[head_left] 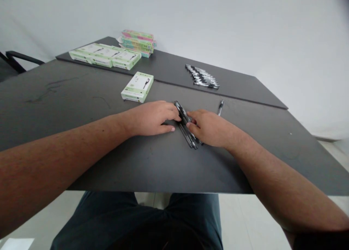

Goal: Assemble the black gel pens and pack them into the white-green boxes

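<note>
A small bundle of black and clear pens (187, 134) lies slanted on the dark table between my hands. My left hand (155, 118) rests along its left side, fingertips touching the pens, with the thumb stretched apart on the tabletop. From the right, my right hand (209, 128) has its fingers bent around the pens, thumb and index finger against them; part of the bundle is hidden under this hand. One single pen (220, 107) lies just beyond my right hand, its lower part covered. Past my left hand lies a green and white pen box (137, 87).
A raised dark board (166, 66) runs along the back. On it are several green and white boxes (105, 55), a stack of colourful boxes (137, 42) and a row of several pens (202, 76). The table's front edge (160, 192) is close to my lap.
</note>
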A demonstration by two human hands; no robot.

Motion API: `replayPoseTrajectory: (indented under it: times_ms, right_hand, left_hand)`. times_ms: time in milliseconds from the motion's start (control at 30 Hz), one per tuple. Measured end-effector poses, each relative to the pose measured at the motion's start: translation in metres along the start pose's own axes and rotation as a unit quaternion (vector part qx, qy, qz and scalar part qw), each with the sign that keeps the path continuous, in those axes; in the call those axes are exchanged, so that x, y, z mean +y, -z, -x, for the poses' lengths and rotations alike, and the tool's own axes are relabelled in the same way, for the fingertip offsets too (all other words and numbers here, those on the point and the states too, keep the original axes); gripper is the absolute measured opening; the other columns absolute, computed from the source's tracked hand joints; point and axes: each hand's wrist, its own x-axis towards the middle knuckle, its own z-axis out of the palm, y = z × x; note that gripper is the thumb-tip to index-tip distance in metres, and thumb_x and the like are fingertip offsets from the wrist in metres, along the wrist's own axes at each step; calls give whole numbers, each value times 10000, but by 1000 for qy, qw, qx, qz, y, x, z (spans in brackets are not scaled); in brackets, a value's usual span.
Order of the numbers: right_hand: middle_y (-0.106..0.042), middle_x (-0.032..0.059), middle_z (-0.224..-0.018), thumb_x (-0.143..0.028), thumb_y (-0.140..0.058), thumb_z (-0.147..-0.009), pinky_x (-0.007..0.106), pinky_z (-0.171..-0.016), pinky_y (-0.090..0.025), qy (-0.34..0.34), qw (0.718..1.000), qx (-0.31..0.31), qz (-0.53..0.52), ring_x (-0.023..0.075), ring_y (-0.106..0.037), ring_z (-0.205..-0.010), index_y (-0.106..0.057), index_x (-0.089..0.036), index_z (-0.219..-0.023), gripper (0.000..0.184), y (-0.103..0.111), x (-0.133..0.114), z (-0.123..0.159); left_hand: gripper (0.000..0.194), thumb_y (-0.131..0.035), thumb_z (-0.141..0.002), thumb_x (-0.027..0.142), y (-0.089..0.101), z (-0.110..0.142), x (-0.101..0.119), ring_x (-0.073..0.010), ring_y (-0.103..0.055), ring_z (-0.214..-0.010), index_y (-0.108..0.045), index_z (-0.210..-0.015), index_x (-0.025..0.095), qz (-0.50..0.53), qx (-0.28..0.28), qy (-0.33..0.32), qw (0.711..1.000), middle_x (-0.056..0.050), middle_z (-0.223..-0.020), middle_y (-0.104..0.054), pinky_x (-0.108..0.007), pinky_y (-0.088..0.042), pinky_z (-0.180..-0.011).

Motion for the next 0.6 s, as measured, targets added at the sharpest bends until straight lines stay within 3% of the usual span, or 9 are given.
replayPoseTrajectory:
  times_ms: [167, 300, 433, 600]
  right_hand:
    - [-868, 87, -984, -301, -596, -1107, 382, -774, -503, -17, 999, -30, 3, 283, -797, -908, -835, -238, -999, 270, 7, -13, 1]
    - [-852, 69, -917, -316, -651, -1087, 371, -759, -506, -21, 1000, -9, -8, 257, -777, -844, -834, -249, -941, 244, 3, -11, -1]
    - [-813, 73, -995, -264, -709, -1048, 370, -855, -579, 4, 995, 82, -59, 245, -760, -890, -834, -237, -1077, 131, -5, -1, -4]
    - [-752, 120, -1313, -205, -722, -1037, 429, -1067, -629, 104, 981, 110, -124, 268, -761, -1163, -804, -253, -1337, 315, -19, 2, -4]
  left_hand:
    - [349, -656, -1026, 266, 8, 7, -13, -254, -734, -1356, -822, -1326, 205, -6, -5, 47, 999, -118, -1447, -808, -409, -540, -1213]
    - [353, -613, -999, 221, 10, 9, -13, -264, -740, -1342, -819, -1283, 183, -15, -6, 54, 998, -126, -1408, -818, -417, -550, -1204]
    - [315, -584, -989, 201, 11, 11, -11, -270, -764, -1266, -818, -1201, 187, -11, 2, 67, 998, -129, -1320, -829, -420, -575, -1157]
    - [333, -565, -984, 231, 14, 12, -10, -277, -760, -1196, -812, -1205, 199, -24, 8, 94, 995, -116, -1225, -823, -418, -586, -1128]
